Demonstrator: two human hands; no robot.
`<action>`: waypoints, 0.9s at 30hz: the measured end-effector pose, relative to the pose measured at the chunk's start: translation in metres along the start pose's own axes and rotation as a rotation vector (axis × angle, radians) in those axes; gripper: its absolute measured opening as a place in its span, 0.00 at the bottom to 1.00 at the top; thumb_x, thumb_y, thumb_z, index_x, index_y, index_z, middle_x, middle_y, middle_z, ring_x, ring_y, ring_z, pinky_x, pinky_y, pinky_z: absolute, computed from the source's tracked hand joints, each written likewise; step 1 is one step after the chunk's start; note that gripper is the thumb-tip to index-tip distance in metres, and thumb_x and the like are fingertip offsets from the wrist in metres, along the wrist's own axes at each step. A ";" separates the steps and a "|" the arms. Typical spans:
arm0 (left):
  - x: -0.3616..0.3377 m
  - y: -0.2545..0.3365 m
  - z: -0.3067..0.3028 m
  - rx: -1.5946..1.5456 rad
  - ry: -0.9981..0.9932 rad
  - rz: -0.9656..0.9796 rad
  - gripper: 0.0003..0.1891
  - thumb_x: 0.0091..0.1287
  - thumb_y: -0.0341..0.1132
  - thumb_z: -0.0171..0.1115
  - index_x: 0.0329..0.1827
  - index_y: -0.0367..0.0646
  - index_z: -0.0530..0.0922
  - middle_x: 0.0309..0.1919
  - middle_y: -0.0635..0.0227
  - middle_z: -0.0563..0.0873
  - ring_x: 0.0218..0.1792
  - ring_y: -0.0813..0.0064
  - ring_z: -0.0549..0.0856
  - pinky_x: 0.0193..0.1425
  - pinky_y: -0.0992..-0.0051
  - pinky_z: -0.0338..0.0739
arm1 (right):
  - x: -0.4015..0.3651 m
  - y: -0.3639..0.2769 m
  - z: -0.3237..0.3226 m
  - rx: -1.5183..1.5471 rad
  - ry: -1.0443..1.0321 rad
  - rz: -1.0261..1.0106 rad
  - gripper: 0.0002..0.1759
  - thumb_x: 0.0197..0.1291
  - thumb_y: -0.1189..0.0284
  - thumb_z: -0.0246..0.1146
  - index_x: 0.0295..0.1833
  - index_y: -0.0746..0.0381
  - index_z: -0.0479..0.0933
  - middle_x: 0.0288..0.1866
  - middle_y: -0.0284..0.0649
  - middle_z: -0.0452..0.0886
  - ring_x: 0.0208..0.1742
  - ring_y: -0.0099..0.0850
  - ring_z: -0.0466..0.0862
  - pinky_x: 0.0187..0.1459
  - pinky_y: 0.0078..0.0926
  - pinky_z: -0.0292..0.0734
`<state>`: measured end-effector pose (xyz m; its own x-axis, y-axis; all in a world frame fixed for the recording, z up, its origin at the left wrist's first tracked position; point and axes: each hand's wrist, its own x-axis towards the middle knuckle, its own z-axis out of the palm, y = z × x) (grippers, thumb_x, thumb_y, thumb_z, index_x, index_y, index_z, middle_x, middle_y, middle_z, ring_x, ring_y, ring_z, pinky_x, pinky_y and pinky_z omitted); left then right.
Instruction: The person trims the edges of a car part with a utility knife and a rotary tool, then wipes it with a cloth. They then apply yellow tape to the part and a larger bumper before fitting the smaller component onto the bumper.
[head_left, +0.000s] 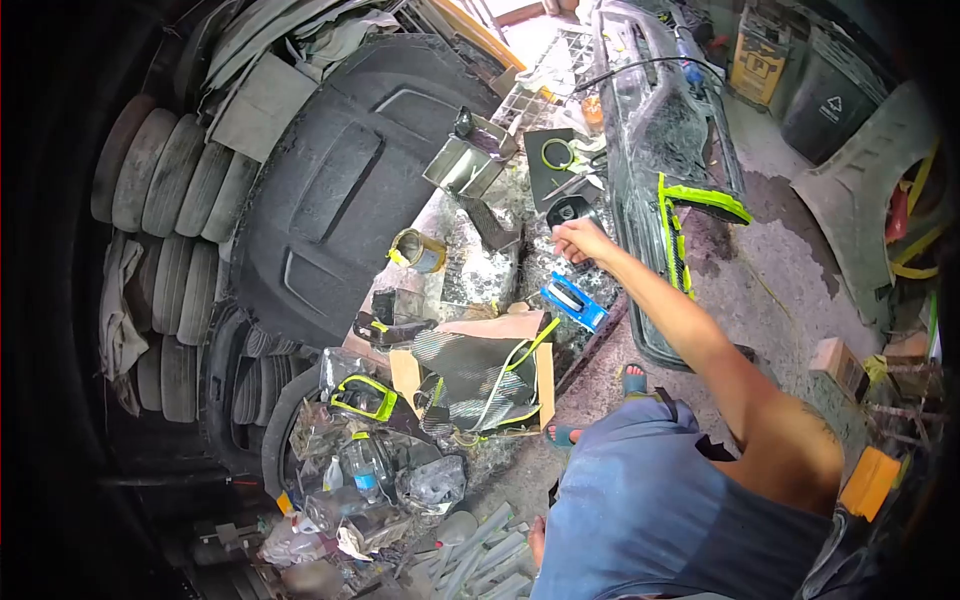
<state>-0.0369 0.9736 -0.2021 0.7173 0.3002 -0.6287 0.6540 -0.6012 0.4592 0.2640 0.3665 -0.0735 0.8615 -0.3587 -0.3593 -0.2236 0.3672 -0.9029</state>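
My right hand (580, 241) reaches over the workbench with its fingers bent and pressed together. It overlaps the near edge of a black object with a rounded top (570, 209); anything pinched in the fingers is too small to make out. Just below the hand lies a blue sanding block with a dark handle (573, 301). Beyond it, a roll of green tape (557, 153) rests on a dark flat sheet (545, 180). My left hand (537, 541) shows only in part beside my shirt, low in the view, and its fingers are mostly hidden.
A long black car bumper (640, 180) with green-edged trim (705, 198) lies right of the bench. Left are a yellow-rimmed can (418, 251), a metal box (472, 160), a large black panel (320, 190) and stacked tyres (175, 190). Bottles and plastic bags (365, 470) sit lower left.
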 end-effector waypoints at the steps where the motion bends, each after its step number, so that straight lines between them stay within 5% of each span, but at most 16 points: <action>1: -0.006 0.001 0.004 -0.006 0.011 -0.013 0.16 0.66 0.40 0.59 0.30 0.33 0.80 0.21 0.59 0.83 0.23 0.73 0.79 0.29 0.67 0.72 | 0.024 0.009 0.007 0.048 0.013 0.048 0.22 0.65 0.54 0.57 0.42 0.66 0.75 0.30 0.39 0.81 0.24 0.23 0.79 0.22 0.19 0.73; 5: -0.016 0.000 0.019 -0.036 0.039 -0.071 0.15 0.66 0.39 0.59 0.30 0.33 0.80 0.21 0.60 0.83 0.23 0.73 0.78 0.29 0.67 0.73 | 0.085 0.024 0.037 0.205 0.042 0.278 0.37 0.62 0.44 0.56 0.53 0.72 0.68 0.33 0.47 0.81 0.29 0.33 0.83 0.33 0.32 0.82; 8: -0.023 -0.004 0.027 -0.049 0.051 -0.100 0.15 0.66 0.39 0.59 0.30 0.33 0.80 0.21 0.60 0.83 0.23 0.73 0.78 0.29 0.67 0.73 | 0.102 0.032 0.052 0.286 -0.063 0.276 0.30 0.62 0.49 0.59 0.50 0.68 0.71 0.36 0.47 0.82 0.32 0.32 0.84 0.33 0.31 0.82; 9: -0.026 -0.003 0.028 -0.052 0.059 -0.110 0.15 0.66 0.39 0.59 0.29 0.33 0.80 0.21 0.60 0.83 0.23 0.73 0.78 0.29 0.67 0.73 | 0.107 0.034 0.054 0.292 -0.099 0.229 0.19 0.64 0.58 0.60 0.46 0.64 0.74 0.37 0.45 0.83 0.32 0.31 0.84 0.32 0.29 0.81; 13: -0.036 -0.004 0.035 -0.075 0.077 -0.122 0.15 0.66 0.38 0.59 0.29 0.33 0.79 0.21 0.60 0.83 0.23 0.73 0.78 0.30 0.67 0.73 | 0.109 0.041 0.060 0.245 -0.063 0.146 0.09 0.65 0.71 0.57 0.46 0.63 0.75 0.35 0.43 0.84 0.29 0.29 0.84 0.29 0.24 0.80; 18: -0.028 0.001 0.030 -0.082 0.102 -0.009 0.15 0.66 0.38 0.59 0.28 0.33 0.79 0.21 0.61 0.83 0.23 0.74 0.78 0.30 0.68 0.73 | 0.072 0.015 0.052 0.148 -0.071 -0.050 0.12 0.65 0.72 0.57 0.50 0.67 0.74 0.34 0.41 0.82 0.28 0.27 0.84 0.26 0.21 0.78; 21: 0.003 0.014 0.005 -0.066 0.199 0.275 0.15 0.67 0.37 0.59 0.28 0.33 0.78 0.20 0.61 0.83 0.23 0.74 0.78 0.30 0.68 0.73 | 0.017 -0.017 0.039 0.007 -0.117 -0.193 0.15 0.65 0.72 0.57 0.53 0.69 0.73 0.36 0.40 0.81 0.28 0.26 0.83 0.25 0.19 0.77; 27: -0.028 0.270 -0.085 -0.142 0.029 0.892 0.08 0.65 0.30 0.60 0.29 0.35 0.79 0.25 0.64 0.85 0.27 0.76 0.82 0.37 0.76 0.76 | -0.124 -0.086 0.017 -0.250 -0.226 -0.357 0.14 0.65 0.69 0.59 0.50 0.68 0.76 0.34 0.34 0.80 0.26 0.19 0.81 0.25 0.18 0.77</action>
<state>0.1395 0.8657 -0.0075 0.9767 -0.2140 0.0129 -0.1258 -0.5235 0.8427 0.1840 0.3937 0.0525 0.9756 -0.2189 0.0181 0.0249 0.0283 -0.9993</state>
